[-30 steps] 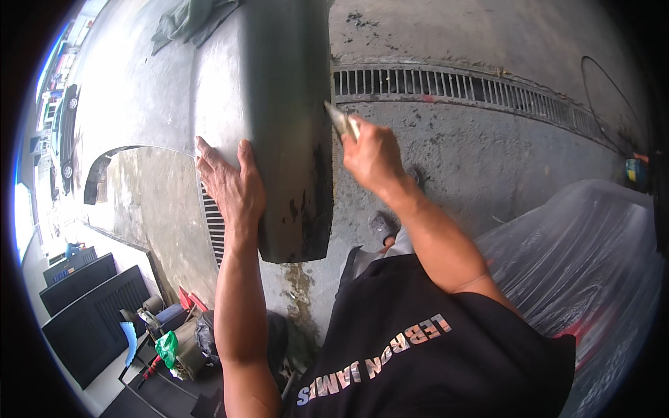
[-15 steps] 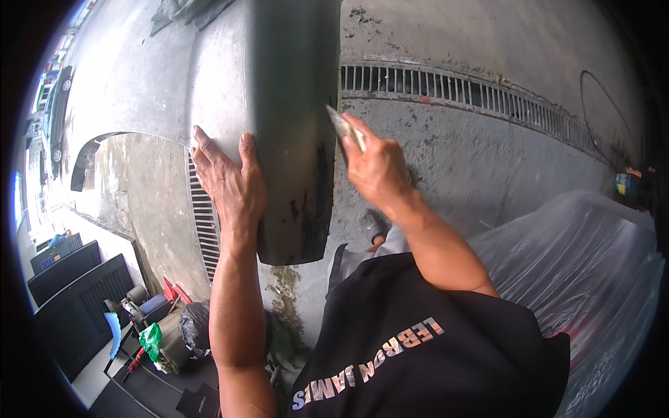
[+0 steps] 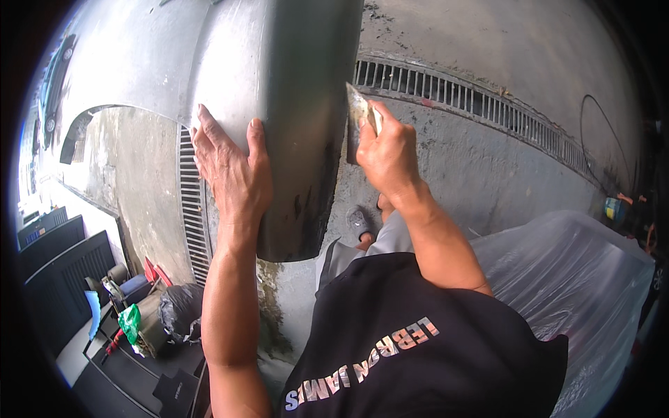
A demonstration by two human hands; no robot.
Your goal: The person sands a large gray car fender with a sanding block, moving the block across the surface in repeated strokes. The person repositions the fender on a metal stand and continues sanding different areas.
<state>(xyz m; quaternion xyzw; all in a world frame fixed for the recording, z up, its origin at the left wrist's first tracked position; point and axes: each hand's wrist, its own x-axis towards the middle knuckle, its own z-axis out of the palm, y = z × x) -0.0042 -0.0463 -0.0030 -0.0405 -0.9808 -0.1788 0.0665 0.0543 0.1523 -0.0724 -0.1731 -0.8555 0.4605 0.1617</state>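
The right hand (image 3: 385,148) is clamped on a flat, pale-smeared scraper (image 3: 356,106); beside it, beneath the spread left hand (image 3: 233,171), a long, curved grey panel (image 3: 306,125) is dark-blotched near its lower end.

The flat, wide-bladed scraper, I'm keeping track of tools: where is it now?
In the head view, the scraper is above and slightly right of centre, in the right hand, beside the right edge of the long, curved grey panel; contact is unclear.

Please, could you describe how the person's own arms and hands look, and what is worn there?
The left hand and right hand wear no gloves, and both forearms are bare, with no watch visible. The black short-sleeved fabric shirt carries multicoloured printed lettering.
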